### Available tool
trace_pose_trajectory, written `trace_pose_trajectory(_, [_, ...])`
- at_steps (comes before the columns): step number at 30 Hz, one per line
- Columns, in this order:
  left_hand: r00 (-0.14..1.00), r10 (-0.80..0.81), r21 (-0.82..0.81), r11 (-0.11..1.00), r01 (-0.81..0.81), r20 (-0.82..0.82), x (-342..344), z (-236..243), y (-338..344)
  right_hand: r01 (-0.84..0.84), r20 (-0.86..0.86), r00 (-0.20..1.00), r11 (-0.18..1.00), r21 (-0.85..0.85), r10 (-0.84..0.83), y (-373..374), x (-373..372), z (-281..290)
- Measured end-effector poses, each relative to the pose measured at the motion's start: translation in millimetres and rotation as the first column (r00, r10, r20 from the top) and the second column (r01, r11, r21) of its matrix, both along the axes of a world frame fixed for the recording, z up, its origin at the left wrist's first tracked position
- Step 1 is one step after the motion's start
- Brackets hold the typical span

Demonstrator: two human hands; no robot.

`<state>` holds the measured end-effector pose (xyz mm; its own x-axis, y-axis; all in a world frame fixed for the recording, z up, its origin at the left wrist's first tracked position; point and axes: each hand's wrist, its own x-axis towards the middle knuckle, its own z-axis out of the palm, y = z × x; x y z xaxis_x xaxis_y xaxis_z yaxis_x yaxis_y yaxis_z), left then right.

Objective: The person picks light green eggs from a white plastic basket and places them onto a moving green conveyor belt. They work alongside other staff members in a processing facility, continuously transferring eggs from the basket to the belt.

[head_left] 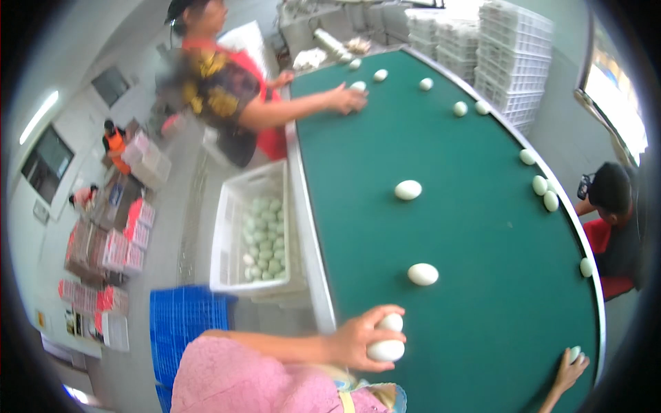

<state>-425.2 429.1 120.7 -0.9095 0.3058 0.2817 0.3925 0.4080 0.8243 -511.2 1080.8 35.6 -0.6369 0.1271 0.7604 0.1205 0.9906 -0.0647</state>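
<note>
My left hand (361,339), below a pink sleeve, is closed around two pale eggs, an upper egg (392,322) and a lower egg (386,351), over the near left side of the green belt (482,227). Far to the right, near the belt's raised edge, my right hand (571,372) has its fingers on a pale greenish egg (575,354). One white egg (423,274) lies just beyond my left hand, with another egg (408,190) farther up the belt. Several eggs, among them one egg (551,201), rest along the right edge.
A white crate (219,255) of greenish eggs stands left of the belt, near blue crates (182,327). A co-worker's hand (348,100) reaches onto the far belt beside an egg. Another person (613,199) is beyond the right edge. White crates (513,55) are stacked behind.
</note>
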Motion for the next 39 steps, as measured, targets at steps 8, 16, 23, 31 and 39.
trace_pose_trajectory(8, [0.937, 0.346, 0.194, 0.916, -0.35, 0.058, 12, -12, -95, -0.116, 0.197, 0.917, 0.704, -0.7, 0.347, -158, 55, 4])
trace_pose_trajectory(16, [0.662, 0.712, -0.107, 0.696, -0.71, 0.234, 35, -90, -301, 0.064, 0.196, 0.628, 0.201, -0.978, 0.753, -398, 14, 131])
trace_pose_trajectory(23, [0.453, 0.75, -0.604, 0.659, -0.448, 0.482, 54, -215, -440, -0.236, 0.209, -0.369, 0.126, -0.963, 0.905, -780, -14, 134])
trace_pose_trajectory(31, [0.792, 0.399, -0.784, 0.6, 0.156, 0.463, 33, -248, -429, -0.519, 0.85, -0.259, 0.675, -0.524, 0.46, -969, -21, -98])
trace_pose_trajectory(39, [0.906, 0.285, -0.709, 0.705, 0.024, 0.314, 52, -266, -421, -0.394, 0.833, 0.017, 0.769, -0.503, 0.554, -995, -9, -162])
